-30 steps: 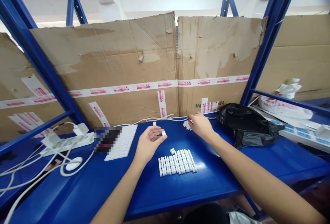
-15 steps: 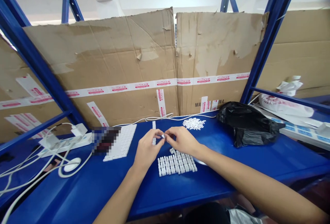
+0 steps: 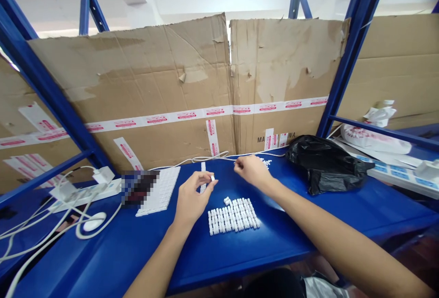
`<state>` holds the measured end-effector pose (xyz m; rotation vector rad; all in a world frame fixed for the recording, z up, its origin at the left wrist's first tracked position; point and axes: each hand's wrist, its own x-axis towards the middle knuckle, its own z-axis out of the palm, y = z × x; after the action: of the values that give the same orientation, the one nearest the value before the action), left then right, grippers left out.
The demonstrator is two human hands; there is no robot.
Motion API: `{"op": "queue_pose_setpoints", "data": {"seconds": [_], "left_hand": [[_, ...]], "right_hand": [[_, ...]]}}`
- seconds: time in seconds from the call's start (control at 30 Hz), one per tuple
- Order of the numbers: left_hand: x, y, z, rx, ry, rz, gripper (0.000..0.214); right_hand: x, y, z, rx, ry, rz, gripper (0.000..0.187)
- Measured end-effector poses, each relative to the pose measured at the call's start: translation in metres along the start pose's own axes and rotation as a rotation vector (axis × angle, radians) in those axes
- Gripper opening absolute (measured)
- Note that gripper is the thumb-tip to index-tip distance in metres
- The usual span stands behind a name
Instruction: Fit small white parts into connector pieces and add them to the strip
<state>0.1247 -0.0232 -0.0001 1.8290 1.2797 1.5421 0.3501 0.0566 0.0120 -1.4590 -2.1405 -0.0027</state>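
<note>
Two bare hands are seen working over a blue steel counter (image 3: 192, 266). Nearest of all, a tight block of white pieces (image 3: 233, 216) is laid out in close rows, with one loose piece (image 3: 227, 201) just beyond it. The left hand (image 3: 192, 197) is partly closed, and a small white plastic block (image 3: 212, 178) is pinched between its thumb and fingertips, held above the counter. The right hand (image 3: 252, 172) is curled, fingers down, at the edge of a heap of small white pieces (image 3: 265, 163), most of which is hidden behind it; whether a piece is gripped cannot be told.

Handling is judged best done at the fingertips: a piece this small should be pinched firmly, squared before being set down, and kept clear of the rows so that they are not knocked.

A narrow white strip (image 3: 203, 177) is seen just behind the left hand, and a white gridded panel (image 3: 158, 188) lies further left, beside a pixelated patch that cannot be made out. Beyond that, a white power strip (image 3: 84, 193) is trailed by white cables (image 3: 41, 225). To the right sits a black plastic bag (image 3: 325, 165). Farthest off, cardboard sheets (image 3: 137, 83) banded with red-printed white tape (image 3: 187, 115) stand behind a blue steel rack (image 3: 356, 28).
</note>
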Motion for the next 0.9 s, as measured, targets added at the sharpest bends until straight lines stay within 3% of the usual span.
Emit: {"op": "queue_pose_setpoints", "data": {"seconds": [0.13,0.27,0.43,0.5,0.7,0.9], "left_hand": [[0.011,-0.016,-0.018,-0.051,0.008,-0.133,0.03],[0.018,-0.025,-0.041,-0.074,-0.066,-0.241,0.04],[0.01,-0.015,-0.056,0.025,-0.4,-0.463,0.042],[0.007,-0.016,-0.058,0.083,-0.473,-0.511,0.045],[0.009,-0.029,-0.059,0.272,-0.413,-0.505,0.049],[0.006,-0.031,-0.046,0.325,-0.365,-0.374,0.048]], "right_hand": [[0.005,0.035,-0.01,-0.171,0.014,0.178,0.024],[0.0,0.037,-0.007,-0.134,-0.007,0.143,0.027],[-0.004,0.02,0.008,-0.028,-0.03,-0.015,0.024],[-0.006,0.016,0.014,0.006,-0.045,-0.063,0.021],[-0.011,0.01,0.023,0.067,-0.062,-0.101,0.019],[-0.014,0.005,0.022,0.113,-0.07,-0.134,0.019]]}}
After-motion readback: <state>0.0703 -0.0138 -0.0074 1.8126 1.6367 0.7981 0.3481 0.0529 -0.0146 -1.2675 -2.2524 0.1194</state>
